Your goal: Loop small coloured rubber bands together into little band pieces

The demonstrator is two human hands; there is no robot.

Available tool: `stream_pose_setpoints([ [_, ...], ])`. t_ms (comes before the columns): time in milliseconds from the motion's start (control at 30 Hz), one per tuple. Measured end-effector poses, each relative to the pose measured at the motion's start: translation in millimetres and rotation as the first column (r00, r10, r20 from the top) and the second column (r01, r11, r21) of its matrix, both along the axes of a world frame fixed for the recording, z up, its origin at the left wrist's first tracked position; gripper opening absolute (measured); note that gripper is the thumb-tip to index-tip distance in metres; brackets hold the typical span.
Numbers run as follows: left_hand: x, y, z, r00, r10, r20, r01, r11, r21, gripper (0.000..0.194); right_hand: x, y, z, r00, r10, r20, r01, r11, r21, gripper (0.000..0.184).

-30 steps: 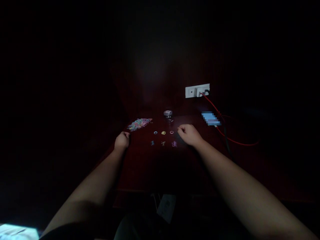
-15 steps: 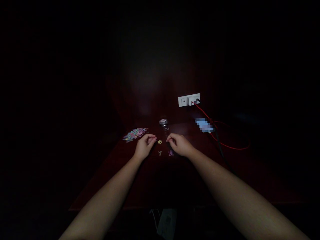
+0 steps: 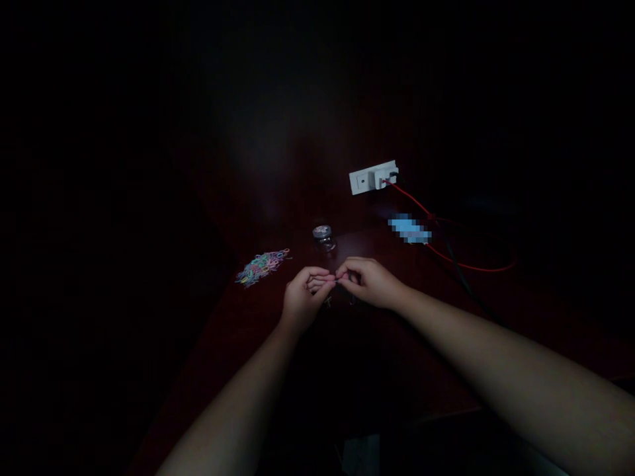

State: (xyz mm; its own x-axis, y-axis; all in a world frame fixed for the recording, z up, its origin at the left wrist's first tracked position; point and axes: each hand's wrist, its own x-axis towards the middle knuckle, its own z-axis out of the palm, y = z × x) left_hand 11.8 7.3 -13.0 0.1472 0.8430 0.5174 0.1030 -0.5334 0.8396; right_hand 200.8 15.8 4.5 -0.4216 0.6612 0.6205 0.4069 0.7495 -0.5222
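My left hand (image 3: 305, 294) and my right hand (image 3: 370, 281) meet fingertip to fingertip above the dark red table. Each is closed in a pinch on something small between the tips, too dark to make out. Just below the fingers, a small pale piece (image 3: 328, 302) lies on the table, partly covered by my left thumb. A faint bit of something purple shows under my right hand. To the left lies a loose pile of small pastel elastic bands (image 3: 262, 266). Behind my hands stands a small clear jar (image 3: 322, 234) with a round lid.
A white wall socket (image 3: 373, 178) with a plugged-in charger is at the back right. From it a red cable (image 3: 476, 267) loops across the table to a blurred-out phone (image 3: 409, 229). A black cable (image 3: 454, 260) runs beside it. The surroundings are very dark.
My hands have come together from apart, now touching at the fingertips. The yellow bands that lay between them are no longer visible. The view has shifted and tilted slightly.
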Motion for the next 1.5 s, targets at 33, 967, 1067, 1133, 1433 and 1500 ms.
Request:
stream_pose_setpoints([
  [33, 0.6, -0.2, 0.4, 1.0, -0.003, 0.002, 0.003, 1.0, -0.008, 0.028, 0.4, -0.1, -0.2, 1.0, -0.005, 0.001, 0.005, 1.0, -0.008, 0.008],
  [967, -2.4, -2.5, 4.8, 0.965, 0.068, -0.251, -0.021, 0.982, 0.187, 0.019, 2.6, -2.7, 1.1, 0.998, 0.039, 0.049, -0.032, 0.992, -0.125, 0.012],
  [1067, -1.9, -2.4, 5.7, 0.965, 0.087, -0.248, -0.044, 0.984, 0.173, 0.015, 3.0, -3.0, 1.6, 0.998, 0.037, 0.048, -0.031, 0.993, -0.111, 0.012],
  [1133, -1.3, -2.0, 5.6, 0.966, 0.098, -0.24, -0.06, 0.985, 0.159, 0.012, 3.8, -3.1, 1.7, 0.998, 0.032, 0.048, -0.027, 0.994, -0.102, 0.012],
  [1433, -2.3, -0.8, 3.5, 0.964, 0.067, -0.259, -0.037, 0.992, 0.122, 0.01, 6.2, -1.6, 1.2, 0.999, 0.003, 0.044, 0.002, 0.994, -0.114, 0.013],
  [1500, -2.1, -0.7, 2.9, 0.965, 0.062, -0.255, -0.034, 0.993, 0.115, 0.011, 5.9, -0.8, -0.6, 0.999, 0.008, 0.046, -0.002, 0.991, -0.13, 0.012],
])
